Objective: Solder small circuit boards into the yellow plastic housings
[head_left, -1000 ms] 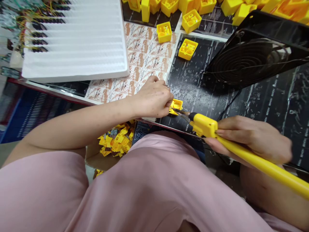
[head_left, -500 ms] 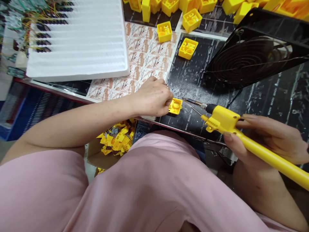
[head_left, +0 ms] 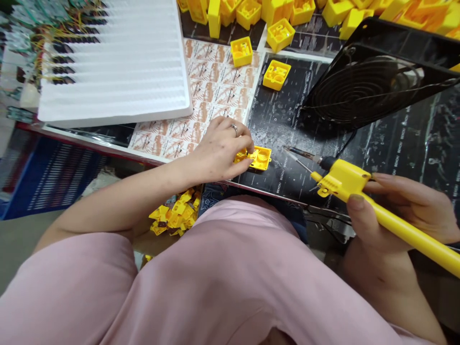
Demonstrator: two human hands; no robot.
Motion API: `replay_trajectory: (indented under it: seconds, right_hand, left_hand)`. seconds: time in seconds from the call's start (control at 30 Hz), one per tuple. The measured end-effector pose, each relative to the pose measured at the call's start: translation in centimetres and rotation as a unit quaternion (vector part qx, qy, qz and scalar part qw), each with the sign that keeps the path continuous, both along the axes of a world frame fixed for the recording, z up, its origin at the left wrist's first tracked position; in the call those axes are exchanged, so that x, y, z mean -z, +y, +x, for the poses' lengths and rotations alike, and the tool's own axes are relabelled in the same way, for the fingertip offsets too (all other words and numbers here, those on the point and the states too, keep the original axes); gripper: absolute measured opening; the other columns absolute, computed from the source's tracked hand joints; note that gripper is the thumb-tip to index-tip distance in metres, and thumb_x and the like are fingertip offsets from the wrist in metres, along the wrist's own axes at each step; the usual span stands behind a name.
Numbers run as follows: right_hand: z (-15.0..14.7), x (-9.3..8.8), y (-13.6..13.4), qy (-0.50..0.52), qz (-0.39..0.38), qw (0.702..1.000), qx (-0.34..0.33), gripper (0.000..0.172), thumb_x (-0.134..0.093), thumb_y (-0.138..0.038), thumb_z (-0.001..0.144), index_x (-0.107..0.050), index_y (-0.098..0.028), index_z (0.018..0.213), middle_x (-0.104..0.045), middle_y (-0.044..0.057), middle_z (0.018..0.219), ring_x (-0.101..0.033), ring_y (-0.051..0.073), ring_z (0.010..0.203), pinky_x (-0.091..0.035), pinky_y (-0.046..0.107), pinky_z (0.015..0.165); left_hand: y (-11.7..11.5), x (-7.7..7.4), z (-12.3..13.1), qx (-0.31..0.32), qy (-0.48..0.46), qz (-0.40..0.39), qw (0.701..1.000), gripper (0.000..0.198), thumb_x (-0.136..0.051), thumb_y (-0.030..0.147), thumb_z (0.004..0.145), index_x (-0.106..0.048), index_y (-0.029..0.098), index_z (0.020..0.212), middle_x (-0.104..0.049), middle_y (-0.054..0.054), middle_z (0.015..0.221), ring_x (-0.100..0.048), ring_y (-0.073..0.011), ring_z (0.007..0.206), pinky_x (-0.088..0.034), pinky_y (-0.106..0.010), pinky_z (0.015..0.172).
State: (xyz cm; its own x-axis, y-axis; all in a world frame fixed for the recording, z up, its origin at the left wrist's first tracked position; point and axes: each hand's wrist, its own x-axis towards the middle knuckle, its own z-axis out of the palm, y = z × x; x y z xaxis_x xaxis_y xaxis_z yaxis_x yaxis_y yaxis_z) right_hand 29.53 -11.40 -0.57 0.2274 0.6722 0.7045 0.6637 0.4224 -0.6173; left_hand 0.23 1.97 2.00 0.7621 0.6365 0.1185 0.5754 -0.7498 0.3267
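Observation:
My left hand (head_left: 219, 151) is closed on a small yellow plastic part (head_left: 259, 158) that rests on the black mat (head_left: 287, 124) near the table's front edge. A ring shows on one finger. My right hand (head_left: 398, 211) grips a yellow soldering iron (head_left: 362, 191) by its long handle. Its metal tip (head_left: 300, 153) points left and hangs a short way right of the part, not touching it.
A black fan (head_left: 366, 86) lies tilted at the right. Yellow boxes (head_left: 275, 74) are scattered at the back. A white ribbed foam tray (head_left: 115, 57) with wired boards fills the left. A box of yellow scraps (head_left: 176, 213) sits below the table edge, by my pink-clad lap.
The soldering iron has pulled back to the right, away from the yellow part. My left hand has stayed on the part and shifted its fingers a little.

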Motion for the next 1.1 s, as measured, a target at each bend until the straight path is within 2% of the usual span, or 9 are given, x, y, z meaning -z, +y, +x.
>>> replay_trajectory:
  seconds: [0.13,0.27,0.4,0.5,0.57,0.7,0.8,1.0,1.1]
  right_hand:
    - [-0.3,-0.5,-0.1,-0.032,-0.007,0.999,-0.020,0.056,-0.093,-0.022,0.061,-0.076,-0.029,0.114,-0.079,0.001,0.089,-0.071,0.019,0.058,-0.059,0.026,0.049]
    - [-0.4,-1.2,0.0,-0.044,-0.034,0.997,-0.046,0.054,-0.089,-0.017,0.065,-0.075,-0.031,0.116,-0.079,0.000,0.089,-0.070,0.017,0.057,-0.058,0.024,0.047]
    - [-0.8,-1.3,0.5,-0.028,-0.018,0.996,-0.081,0.056,-0.089,-0.018,0.066,-0.074,-0.030,0.119,-0.079,0.001,0.090,-0.070,0.016,0.056,-0.059,0.023,0.047]
    - [-0.9,-1.4,1.0,-0.051,-0.013,0.992,-0.112,0.058,-0.089,-0.020,0.068,-0.072,-0.029,0.122,-0.078,0.002,0.090,-0.071,0.017,0.059,-0.059,0.023,0.049]
    - [-0.9,-1.6,1.2,-0.085,-0.027,0.985,-0.146,0.055,-0.088,-0.021,0.070,-0.071,-0.026,0.122,-0.078,0.003,0.087,-0.072,0.018,0.062,-0.060,0.023,0.050]
    - [-1.2,-2.2,1.8,-0.119,-0.062,0.964,-0.229,0.032,-0.079,-0.030,0.084,-0.068,-0.022,0.114,-0.075,0.004,0.077,-0.072,0.017,0.062,-0.060,0.022,0.053]
    - [-1.4,-2.2,2.2,-0.128,-0.081,0.958,-0.245,0.027,-0.071,-0.040,0.091,-0.067,-0.022,0.110,-0.074,0.004,0.075,-0.072,0.016,0.062,-0.061,0.022,0.055]
    - [-2.1,-2.6,2.9,-0.151,-0.052,0.952,-0.261,0.027,-0.073,-0.033,0.090,-0.066,-0.022,0.113,-0.075,0.003,0.077,-0.072,0.015,0.064,-0.060,0.021,0.055]
    - [-2.5,-3.0,2.9,-0.130,-0.081,0.958,-0.243,0.024,-0.082,-0.035,0.081,-0.069,-0.027,0.099,-0.074,-0.001,0.072,-0.070,0.012,0.059,-0.055,0.017,0.050]
  left_hand:
    - [-0.5,0.8,0.5,-0.021,-0.010,-0.005,1.000,0.020,-0.053,0.030,0.092,-0.069,0.020,0.084,-0.073,-0.007,0.105,-0.057,-0.0273,0.109,-0.037,-0.051,0.102]
    - [-0.6,0.7,0.2,-0.031,-0.032,0.000,0.999,0.020,-0.053,0.027,0.092,-0.070,0.021,0.084,-0.073,-0.005,0.100,-0.057,-0.0256,0.105,-0.037,-0.053,0.105]
    - [-0.7,0.7,0.0,-0.036,-0.025,0.023,0.999,0.021,-0.052,0.024,0.092,-0.072,0.024,0.085,-0.069,-0.003,0.081,-0.058,-0.0242,0.097,-0.029,-0.063,0.112]
    - [-0.7,0.8,0.2,-0.034,-0.011,0.024,0.999,0.022,-0.053,0.024,0.091,-0.073,0.024,0.082,-0.064,-0.001,0.071,-0.058,-0.0229,0.090,-0.029,-0.066,0.112]
    - [-0.7,0.9,0.4,-0.034,0.004,0.026,0.999,0.023,-0.053,0.024,0.089,-0.073,0.023,0.078,-0.062,-0.001,0.067,-0.057,-0.0222,0.087,-0.030,-0.066,0.111]
    - [-0.6,0.7,0.8,-0.029,0.024,0.037,0.999,0.024,-0.052,0.025,0.087,-0.071,0.023,0.073,-0.061,-0.002,0.065,-0.056,-0.0221,0.085,-0.034,-0.065,0.109]
    - [-0.5,0.4,1.1,-0.022,0.039,0.055,0.997,0.023,-0.052,0.024,0.086,-0.070,0.022,0.072,-0.062,-0.002,0.067,-0.055,-0.0223,0.087,-0.036,-0.062,0.108]
    - [0.2,-0.6,2.0,0.021,0.106,0.061,0.992,0.020,-0.053,0.025,0.082,-0.064,0.020,0.066,-0.061,-0.004,0.069,-0.057,-0.0243,0.089,-0.042,-0.056,0.103]
    - [0.5,-0.6,2.2,0.018,0.086,0.037,0.996,0.018,-0.053,0.023,0.078,-0.062,0.020,0.062,-0.057,-0.002,0.065,-0.057,-0.0245,0.089,-0.039,-0.057,0.104]
